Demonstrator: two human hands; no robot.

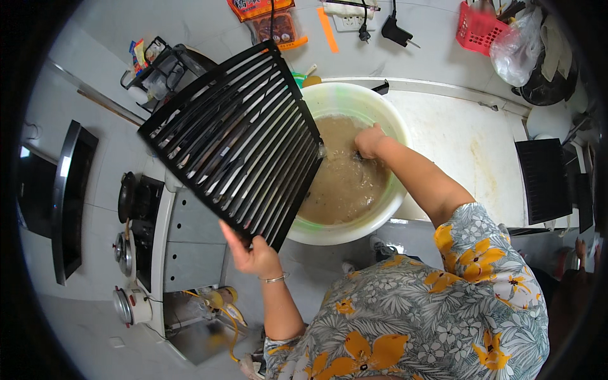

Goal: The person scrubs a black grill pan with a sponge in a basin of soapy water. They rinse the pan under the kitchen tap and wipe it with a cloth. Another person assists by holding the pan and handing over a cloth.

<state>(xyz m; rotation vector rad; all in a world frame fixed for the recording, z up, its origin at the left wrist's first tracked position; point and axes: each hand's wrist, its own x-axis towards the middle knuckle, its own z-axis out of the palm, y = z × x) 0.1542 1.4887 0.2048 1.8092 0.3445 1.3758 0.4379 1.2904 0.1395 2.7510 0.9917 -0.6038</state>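
My left hand grips the near lower corner of a large black slatted panel, tilted up over the left side of a round pale plastic basin. Murky brown water fills much of the basin, its surface rippled, with small bubbles and dark specks. Over the water, my right hand is curled with the knuckles up. Something small and dark shows beneath its fingers, too hidden to identify. Water glints at the panel's right edge, close to that hand. Part of the basin lies behind the panel.
The basin stands on a white countertop. Another black slatted panel leans at the far right. Plugs and a socket are on the wall behind. At left are a stove, a pot and a wire rack.
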